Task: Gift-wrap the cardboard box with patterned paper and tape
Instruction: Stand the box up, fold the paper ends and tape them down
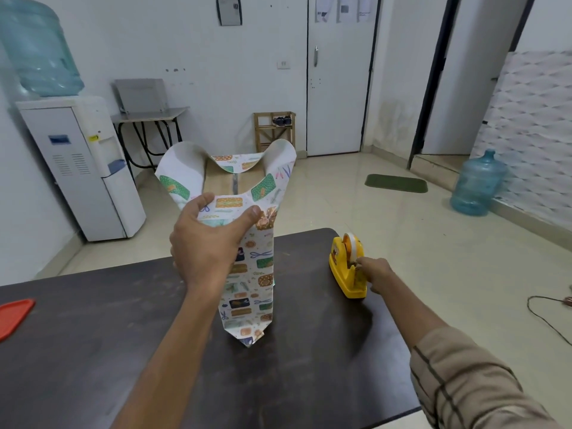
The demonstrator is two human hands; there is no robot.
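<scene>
The tall cardboard box [223, 181] stands on end near the middle of the dark wooden table [93, 335]. It is sleeved in white wrapping paper printed with green, orange and blue gift motifs [253, 283]. The paper's lower end is folded to a point on the tabletop. Its upper end flares open in curled flaps, with brown cardboard showing between them. My left hand [207, 239] grips the wrapped box near its top. My right hand [373, 270], well apart from it, reaches to the yellow plastic tape dispenser [346, 277] and pinches the tape [351, 244] at the cutter. A red plastic lid [14, 315] lies at the table's left edge.
</scene>
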